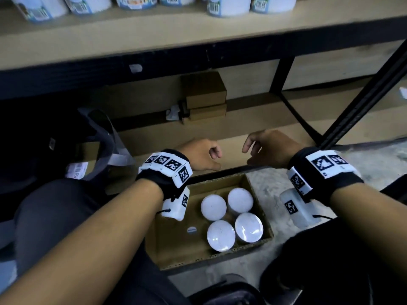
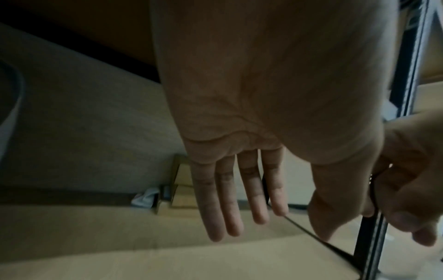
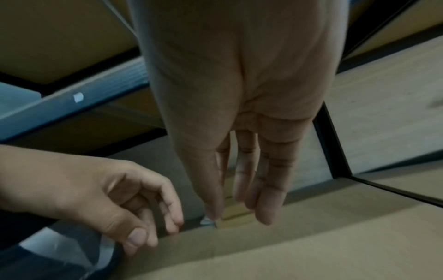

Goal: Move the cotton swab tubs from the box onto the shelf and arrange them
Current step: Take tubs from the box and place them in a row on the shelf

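Several cotton swab tubs (image 1: 240,199) with white lids stand upright in the right half of an open cardboard box (image 1: 171,249) on the floor. More tubs (image 1: 229,6) with blue labels line the back of the tan shelf (image 1: 154,34) at the top. My left hand (image 1: 217,160) and right hand (image 1: 248,154) hover side by side above the box's far edge, fingers loosely curled and holding nothing. The wrist views show the left hand (image 2: 299,219) and the right hand (image 3: 239,210) with relaxed fingers pointing at the lower shelf board, and nothing in either.
Two small stacked cardboard boxes (image 1: 204,93) sit on the lower shelf behind the hands. A black metal post (image 1: 363,102) slants down at the right. A dark plastic-wrapped bundle (image 1: 103,133) lies at the left. My knees flank the box.
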A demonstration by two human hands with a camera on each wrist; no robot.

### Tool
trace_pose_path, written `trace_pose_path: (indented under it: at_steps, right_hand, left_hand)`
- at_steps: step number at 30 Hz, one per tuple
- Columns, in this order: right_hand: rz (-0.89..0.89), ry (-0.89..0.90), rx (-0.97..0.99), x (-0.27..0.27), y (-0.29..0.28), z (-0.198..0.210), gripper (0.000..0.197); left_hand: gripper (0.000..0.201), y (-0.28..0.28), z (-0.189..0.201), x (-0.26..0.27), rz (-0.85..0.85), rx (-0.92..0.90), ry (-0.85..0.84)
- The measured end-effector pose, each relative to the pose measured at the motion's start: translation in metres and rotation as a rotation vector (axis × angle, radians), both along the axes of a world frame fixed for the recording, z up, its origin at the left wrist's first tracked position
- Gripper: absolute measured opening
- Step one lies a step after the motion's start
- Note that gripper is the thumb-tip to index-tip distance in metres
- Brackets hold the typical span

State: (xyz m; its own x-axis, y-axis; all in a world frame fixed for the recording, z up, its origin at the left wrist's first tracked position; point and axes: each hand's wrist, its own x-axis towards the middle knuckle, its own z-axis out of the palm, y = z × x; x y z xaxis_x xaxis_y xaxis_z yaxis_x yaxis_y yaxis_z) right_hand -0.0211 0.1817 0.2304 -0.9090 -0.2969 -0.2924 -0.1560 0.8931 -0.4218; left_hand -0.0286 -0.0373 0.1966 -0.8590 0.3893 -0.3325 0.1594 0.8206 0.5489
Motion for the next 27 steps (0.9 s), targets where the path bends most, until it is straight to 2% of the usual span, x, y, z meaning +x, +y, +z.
trace_pose_path:
  at_steps: [6, 14, 22, 27]
  right_hand:
    - [0.024, -0.114, 0.159, -0.003, 0.002, -0.066, 0.025]
    - [-0.022, -0.264, 0.157, 0.010, 0.000, -0.135, 0.065]
    - [-0.029, -0.304, 0.185, 0.013, -0.012, -0.185, 0.087]
    - [-0.041, -0.323, 0.159, 0.013, -0.015, -0.208, 0.088]
  left_hand:
    - [0.039, 0.005, -0.064, 0.008, 0.043, -0.051, -0.120]
    - [0.065, 0.005, -0.143, 0.024, 0.096, -0.129, -0.168]
    - [0.081, 0.012, -0.186, 0.029, 0.127, -0.121, -0.221]
    - [0.096, 0.022, -0.207, 0.030, 0.129, -0.173, -0.282]
